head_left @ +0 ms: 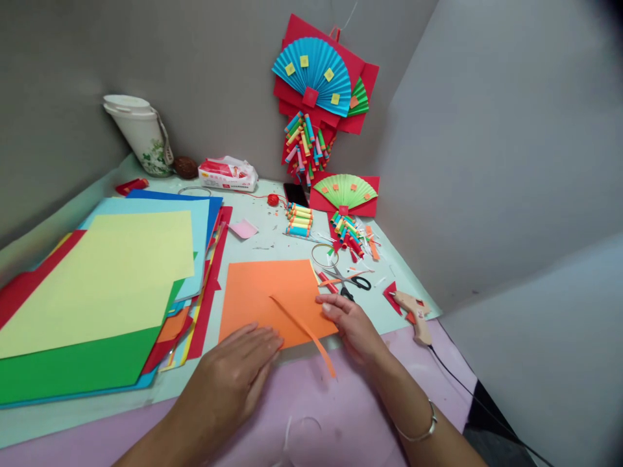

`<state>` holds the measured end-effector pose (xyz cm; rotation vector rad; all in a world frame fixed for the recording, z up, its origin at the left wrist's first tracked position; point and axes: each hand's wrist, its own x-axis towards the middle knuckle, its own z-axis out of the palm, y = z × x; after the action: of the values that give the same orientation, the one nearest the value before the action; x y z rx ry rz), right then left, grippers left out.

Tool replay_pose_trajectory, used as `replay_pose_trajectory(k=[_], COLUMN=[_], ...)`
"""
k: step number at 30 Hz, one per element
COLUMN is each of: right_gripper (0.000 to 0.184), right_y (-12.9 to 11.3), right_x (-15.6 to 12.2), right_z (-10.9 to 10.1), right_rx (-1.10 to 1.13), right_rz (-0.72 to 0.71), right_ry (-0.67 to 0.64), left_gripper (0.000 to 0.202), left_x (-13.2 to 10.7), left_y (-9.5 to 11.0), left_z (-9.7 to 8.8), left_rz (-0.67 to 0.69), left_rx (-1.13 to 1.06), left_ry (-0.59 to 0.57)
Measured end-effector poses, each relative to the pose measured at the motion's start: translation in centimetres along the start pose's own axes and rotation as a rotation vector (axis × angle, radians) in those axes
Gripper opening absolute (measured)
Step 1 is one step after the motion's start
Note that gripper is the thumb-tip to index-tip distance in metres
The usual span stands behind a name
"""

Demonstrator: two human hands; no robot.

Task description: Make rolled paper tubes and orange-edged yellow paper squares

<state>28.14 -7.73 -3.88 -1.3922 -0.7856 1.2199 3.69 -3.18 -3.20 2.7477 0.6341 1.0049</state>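
Note:
An orange paper sheet (pixel 257 285) lies near the front of the table. My left hand (pixel 243 363) rests flat on its lower left edge with fingers stretched out together. At the right edge, my right hand (pixel 353 324) grips the sheet between thumb and fingers; the fingertips are partly hidden. A narrow orange paper strip (pixel 304 326) runs diagonally over the sheet, its lower end hanging past the front edge. Just beyond my right hand lie black-handled scissors (pixel 359 283), close to another thin orange strip (pixel 335 280) and a roll of tape (pixel 325 255).
Stacked coloured paper (pixel 111 279) covers the left. A glue gun (pixel 413 314) lies right, its cord trailing off. Behind are small paper rolls (pixel 299 220), a tissue pack (pixel 228 174), a tilted white cup (pixel 139 133) and a green fan decoration (pixel 345 193). A blue fan decoration (pixel 314 71) hangs above.

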Motion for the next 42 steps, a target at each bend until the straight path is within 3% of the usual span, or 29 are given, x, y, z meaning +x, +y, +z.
replay_pose_trajectory(k=[2,5,9,13,17,21,27,31,36,42], right_gripper=[0.033,0.023,0.018,0.023,0.027,0.024,0.028,0.035,0.034,0.031], right_y=[0.2,0.4,0.3,0.4,0.3,0.1,-1.1,-2.6,-6.5,-10.9], right_x=[-0.2,-0.6,-1.4,-2.1,-2.3,-2.2,-1.7,-0.2,2.2,4.9], right_z=[0.0,0.5,1.4,1.9,1.7,0.9,-0.7,-0.4,3.5,12.7], right_rx=[-0.078,-0.194,-0.365,-0.469,-0.523,-0.489,-0.203,0.042,0.127,0.163], right_rz=[-0.034,-0.119,-0.406,-0.571,-0.71,-0.761,-0.532,-0.42,-0.495,-0.614], right_ry=[0.006,-0.001,-0.028,-0.031,0.057,0.249,0.508,0.424,0.281,-0.048], left_gripper=[0.025,0.032,0.051,0.054,0.043,0.032,0.03,0.027,0.026,0.036], left_x=[-0.2,-0.4,-0.2,0.4,0.4,0.3,0.2,0.2,0.1,-0.2], left_y=[0.6,1.1,1.3,1.2,1.0,0.9,1.0,1.0,1.0,1.2], left_z=[0.1,0.3,0.6,0.9,1.1,1.1,1.0,1.1,1.0,1.0], left_rz=[-0.07,-0.342,-0.729,-0.863,-0.847,-0.771,-0.748,-0.729,-0.696,-0.657], left_rx=[-0.057,-0.21,-0.513,-0.68,-0.626,-0.483,-0.475,-0.464,-0.427,-0.396], left_ry=[-0.018,-0.073,-0.157,-0.184,-0.25,-0.342,-0.389,-0.385,-0.396,-0.443])
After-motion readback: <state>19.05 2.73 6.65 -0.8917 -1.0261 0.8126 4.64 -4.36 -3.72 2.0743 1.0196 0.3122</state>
